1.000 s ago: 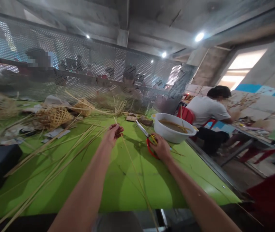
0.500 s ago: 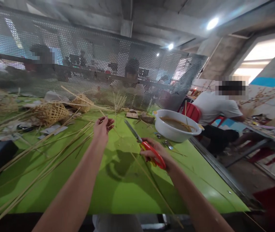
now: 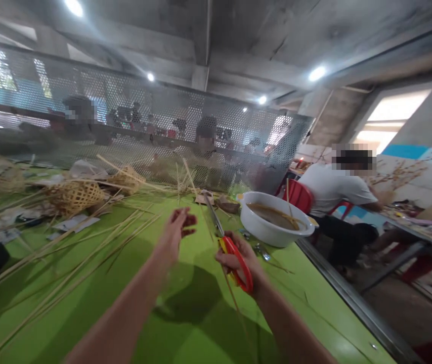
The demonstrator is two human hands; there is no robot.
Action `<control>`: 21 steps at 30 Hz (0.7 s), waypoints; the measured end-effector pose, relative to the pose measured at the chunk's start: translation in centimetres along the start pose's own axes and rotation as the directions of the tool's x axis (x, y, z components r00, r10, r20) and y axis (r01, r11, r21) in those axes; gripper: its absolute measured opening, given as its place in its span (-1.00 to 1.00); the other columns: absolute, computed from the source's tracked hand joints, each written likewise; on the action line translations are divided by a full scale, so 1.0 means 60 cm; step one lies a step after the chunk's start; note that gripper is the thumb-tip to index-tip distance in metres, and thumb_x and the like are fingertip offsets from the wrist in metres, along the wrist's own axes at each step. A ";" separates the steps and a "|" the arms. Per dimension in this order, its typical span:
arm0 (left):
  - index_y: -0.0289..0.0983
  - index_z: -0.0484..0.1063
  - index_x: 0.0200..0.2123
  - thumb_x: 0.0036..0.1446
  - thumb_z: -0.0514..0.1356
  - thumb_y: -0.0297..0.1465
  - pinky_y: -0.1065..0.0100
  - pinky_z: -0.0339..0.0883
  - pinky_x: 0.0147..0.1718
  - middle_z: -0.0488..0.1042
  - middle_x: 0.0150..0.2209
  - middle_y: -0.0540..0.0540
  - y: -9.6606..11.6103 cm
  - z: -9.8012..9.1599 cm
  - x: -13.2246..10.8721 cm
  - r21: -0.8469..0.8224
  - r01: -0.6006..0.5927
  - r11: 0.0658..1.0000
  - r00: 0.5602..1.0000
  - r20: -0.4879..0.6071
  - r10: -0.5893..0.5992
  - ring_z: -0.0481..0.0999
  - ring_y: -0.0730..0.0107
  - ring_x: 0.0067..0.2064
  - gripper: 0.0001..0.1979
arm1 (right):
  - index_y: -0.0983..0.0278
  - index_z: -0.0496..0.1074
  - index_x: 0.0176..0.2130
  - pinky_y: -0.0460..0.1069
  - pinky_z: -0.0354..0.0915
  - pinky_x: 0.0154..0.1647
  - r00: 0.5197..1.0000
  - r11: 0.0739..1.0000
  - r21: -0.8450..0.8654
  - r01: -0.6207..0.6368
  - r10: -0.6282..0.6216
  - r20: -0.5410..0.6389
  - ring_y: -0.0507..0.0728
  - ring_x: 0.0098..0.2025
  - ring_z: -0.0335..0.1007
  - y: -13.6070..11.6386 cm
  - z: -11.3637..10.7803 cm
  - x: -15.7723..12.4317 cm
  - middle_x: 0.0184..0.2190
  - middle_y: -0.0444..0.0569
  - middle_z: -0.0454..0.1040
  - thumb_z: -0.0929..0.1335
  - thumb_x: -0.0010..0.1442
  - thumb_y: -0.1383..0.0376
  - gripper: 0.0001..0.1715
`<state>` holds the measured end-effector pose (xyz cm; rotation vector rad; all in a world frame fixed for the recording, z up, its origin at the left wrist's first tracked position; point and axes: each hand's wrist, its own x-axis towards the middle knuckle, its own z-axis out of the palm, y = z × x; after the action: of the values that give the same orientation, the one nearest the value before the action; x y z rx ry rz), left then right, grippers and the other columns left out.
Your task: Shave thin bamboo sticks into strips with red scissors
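Note:
My right hand [image 3: 239,260] is wrapped round the red and yellow handles of a pair of scissors [image 3: 239,263], whose blades point up and away to the left. A long thin bamboo-like strip [image 3: 234,303] runs past the scissors and under or through my right hand; whether my fingers grip it too cannot be made out. To the left, my left hand [image 3: 180,225] hovers above the green table, slightly blurred, with fingers loosely bent and apart and nothing visible in them. More long strips [image 3: 87,258] lie on the table left of that hand.
A white basin [image 3: 272,232] of brownish water stands at the right, with small metal pieces [image 3: 262,252] beside it. Woven baskets [image 3: 74,197] and paper scraps lie at the left. A perforated metal screen [image 3: 143,126] closes the back. A person [image 3: 333,182] sits at another table.
My left hand has shifted right, towards the scissors, and its fingers have loosened from the strip. That strip now stands beside the scissors. The view has tilted up a little.

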<state>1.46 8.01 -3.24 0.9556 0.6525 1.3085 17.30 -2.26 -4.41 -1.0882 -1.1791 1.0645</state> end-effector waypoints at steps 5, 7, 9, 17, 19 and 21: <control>-0.30 0.48 -0.34 0.05 0.23 -0.22 0.35 0.38 -0.48 0.54 -0.36 -0.17 -0.016 0.044 -0.049 0.169 0.093 0.981 0.962 0.240 -0.133 0.52 0.28 -0.36 -0.75 | 0.21 0.26 -0.14 -0.18 0.08 -0.70 0.994 0.991 0.107 0.083 -0.074 -0.086 -0.09 -0.68 0.13 -0.009 -0.005 0.031 -0.61 -0.30 0.32 0.48 -0.12 0.28 -0.45; -0.28 0.47 -0.37 0.04 0.23 -0.22 0.39 0.34 -0.47 0.52 -0.38 -0.12 -0.020 0.051 -0.055 0.263 0.075 0.962 0.946 0.287 -0.152 0.49 0.33 -0.36 -0.78 | 0.20 0.27 -0.16 -0.18 0.09 -0.69 0.992 0.986 0.134 0.095 -0.082 -0.096 -0.09 -0.66 0.14 -0.004 -0.002 0.041 -0.58 -0.29 0.33 0.50 -0.14 0.27 -0.45; -0.26 0.44 -0.42 0.02 0.25 -0.25 0.42 0.31 -0.47 0.48 -0.43 -0.06 -0.022 0.053 -0.054 0.323 0.053 0.945 0.944 0.293 -0.154 0.46 0.39 -0.40 -0.81 | 0.19 0.27 -0.17 -0.18 0.10 -0.68 0.992 0.982 0.160 0.096 -0.081 -0.095 -0.08 -0.64 0.17 0.002 0.003 0.046 -0.54 -0.28 0.34 0.52 -0.17 0.27 -0.43; -0.20 0.25 -0.39 0.12 0.14 -0.21 0.33 0.37 -0.43 0.42 -0.49 0.02 -0.002 0.026 -0.034 0.233 0.121 0.965 0.969 0.183 -0.166 0.45 0.41 -0.49 -0.80 | 0.17 0.31 -0.12 -0.17 0.11 -0.68 0.999 0.968 0.249 -0.026 0.016 0.042 -0.07 -0.63 0.19 0.000 -0.011 0.018 -0.52 -0.23 0.33 0.49 -0.04 0.09 -0.47; -0.19 0.26 -0.37 0.11 0.14 -0.21 0.43 0.30 -0.52 0.32 -0.55 0.10 0.002 0.024 -0.035 0.190 0.103 0.976 0.982 0.138 -0.130 0.31 0.54 -0.60 -0.81 | 0.17 0.31 -0.08 -0.16 0.10 -0.68 0.992 0.968 0.250 -0.024 -0.008 0.125 -0.06 -0.65 0.18 -0.003 -0.015 0.010 -0.53 -0.21 0.34 0.42 0.06 0.00 -0.50; -0.20 0.26 -0.39 0.08 0.18 -0.21 0.54 0.11 -0.64 0.20 -0.60 0.16 0.001 0.028 -0.039 0.161 0.116 0.980 0.983 0.126 -0.137 0.13 0.63 -0.66 -0.80 | 0.20 0.30 -0.05 -0.13 0.12 -0.67 0.982 0.970 0.241 -0.022 -0.024 0.186 -0.04 -0.66 0.19 -0.003 -0.015 0.006 -0.53 -0.17 0.37 0.34 0.12 -0.08 -0.45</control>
<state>2.46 5.35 -2.63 1.0997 0.7037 1.0818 18.24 -2.00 -4.23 -0.8099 -1.1602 1.2959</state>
